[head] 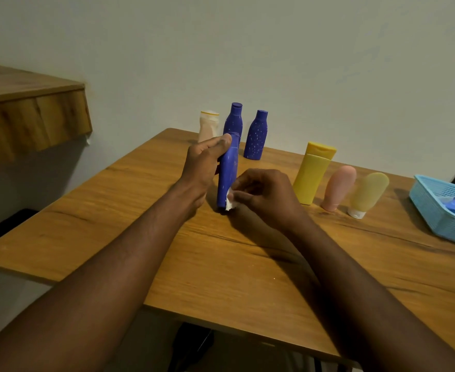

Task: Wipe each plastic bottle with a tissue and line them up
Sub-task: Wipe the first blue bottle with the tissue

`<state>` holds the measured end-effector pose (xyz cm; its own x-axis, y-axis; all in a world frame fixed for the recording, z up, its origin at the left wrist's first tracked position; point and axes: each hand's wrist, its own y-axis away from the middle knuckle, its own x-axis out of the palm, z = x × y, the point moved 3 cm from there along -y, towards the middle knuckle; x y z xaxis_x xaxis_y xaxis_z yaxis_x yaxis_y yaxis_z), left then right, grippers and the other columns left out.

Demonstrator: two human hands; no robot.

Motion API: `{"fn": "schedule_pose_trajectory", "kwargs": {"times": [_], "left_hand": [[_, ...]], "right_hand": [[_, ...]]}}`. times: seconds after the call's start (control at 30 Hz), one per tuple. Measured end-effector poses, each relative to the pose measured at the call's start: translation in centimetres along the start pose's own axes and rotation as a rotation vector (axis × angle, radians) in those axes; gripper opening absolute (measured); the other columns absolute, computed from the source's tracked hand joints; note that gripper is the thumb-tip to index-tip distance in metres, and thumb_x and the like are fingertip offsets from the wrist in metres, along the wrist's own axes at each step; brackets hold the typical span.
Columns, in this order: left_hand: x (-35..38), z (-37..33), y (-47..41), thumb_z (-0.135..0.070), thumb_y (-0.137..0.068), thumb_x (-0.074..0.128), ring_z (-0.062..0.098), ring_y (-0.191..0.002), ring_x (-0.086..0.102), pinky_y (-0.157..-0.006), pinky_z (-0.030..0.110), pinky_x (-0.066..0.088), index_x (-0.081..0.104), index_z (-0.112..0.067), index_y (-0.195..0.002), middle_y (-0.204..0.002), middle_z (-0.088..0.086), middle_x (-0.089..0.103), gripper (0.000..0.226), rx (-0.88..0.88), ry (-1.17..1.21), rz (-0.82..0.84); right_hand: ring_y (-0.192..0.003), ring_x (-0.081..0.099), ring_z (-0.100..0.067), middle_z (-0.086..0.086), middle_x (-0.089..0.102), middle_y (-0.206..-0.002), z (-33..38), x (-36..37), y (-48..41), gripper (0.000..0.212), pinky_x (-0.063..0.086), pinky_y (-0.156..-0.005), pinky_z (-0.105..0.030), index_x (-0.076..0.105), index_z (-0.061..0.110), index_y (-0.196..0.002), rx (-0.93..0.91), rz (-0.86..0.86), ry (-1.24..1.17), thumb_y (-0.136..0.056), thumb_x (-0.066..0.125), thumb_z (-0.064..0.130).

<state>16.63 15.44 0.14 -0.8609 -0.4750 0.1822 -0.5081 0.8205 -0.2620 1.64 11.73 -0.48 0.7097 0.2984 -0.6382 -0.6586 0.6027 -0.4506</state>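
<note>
Near the middle of the tabletop, a little toward its far edge, the blue bottle stands tilted, its base at the wood. The left hand grips it round the neck. The right hand pinches a small wad of tissue against its lower side, so wiping this one is under way.

Along the far edge stand a beige bottle, a second blue bottle and a speckled blue bottle — that last one likely unwiped. Toward the right edge a yellow bottle, a pink tube and a pale yellow tube stand side by side, perhaps already done. A blue basket at the right edge holds something blue — maybe another bottle waiting.
</note>
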Motion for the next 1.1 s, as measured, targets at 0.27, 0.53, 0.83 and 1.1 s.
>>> {"fn": "schedule_pose_trajectory", "kwargs": {"times": [0.27,0.53,0.83,1.1], "left_hand": [[0.8,0.5,0.1,-0.034,-0.101,0.062,0.022,-0.111,0.068,-0.089,0.032,0.058,0.069,-0.016,-0.115,-0.119,0.011,0.068,0.025,0.013,-0.022,0.074],[0.3,0.2,0.2,-0.035,-0.099,0.066,0.006,-0.088,0.073,-0.076,0.021,0.059,0.074,-0.021,-0.098,-0.104,0.001,0.074,0.016,0.029,-0.003,0.031],[0.5,0.9,-0.3,-0.039,-0.102,0.059,0.009,-0.092,0.07,-0.085,0.028,0.06,0.072,-0.013,-0.1,-0.097,-0.001,0.072,0.029,0.047,-0.101,0.128],[1.1,1.5,0.0,-0.042,-0.105,0.052,0.02,-0.101,0.068,-0.102,0.045,0.055,0.073,-0.012,-0.113,-0.1,0.004,0.073,0.038,-0.067,-0.02,0.273]], "right_hand": [[-0.094,0.064,-0.006,0.004,0.067,-0.102,1.4,-0.9,-0.7,0.014,0.055,-0.079,-0.018,0.073,0.015,-0.105,-0.169,-0.413,0.057,-0.091,0.073,0.015],[-0.098,0.057,-0.014,-0.002,0.059,-0.115,3.4,-0.2,0.0,0.024,0.053,-0.085,-0.029,0.075,0.016,-0.111,-0.191,0.044,0.412,-0.087,0.073,0.014],[-0.093,0.064,-0.007,0.004,0.064,-0.104,1.2,-1.7,-0.3,0.022,0.054,-0.079,-0.016,0.076,0.014,-0.102,-0.133,-0.06,0.165,-0.085,0.073,0.001],[-0.091,0.06,-0.002,0.004,0.066,-0.103,0.8,-2.1,-1.1,0.014,0.047,-0.075,-0.004,0.072,0.015,-0.105,-0.067,-0.426,0.082,-0.092,0.069,0.01]]}}
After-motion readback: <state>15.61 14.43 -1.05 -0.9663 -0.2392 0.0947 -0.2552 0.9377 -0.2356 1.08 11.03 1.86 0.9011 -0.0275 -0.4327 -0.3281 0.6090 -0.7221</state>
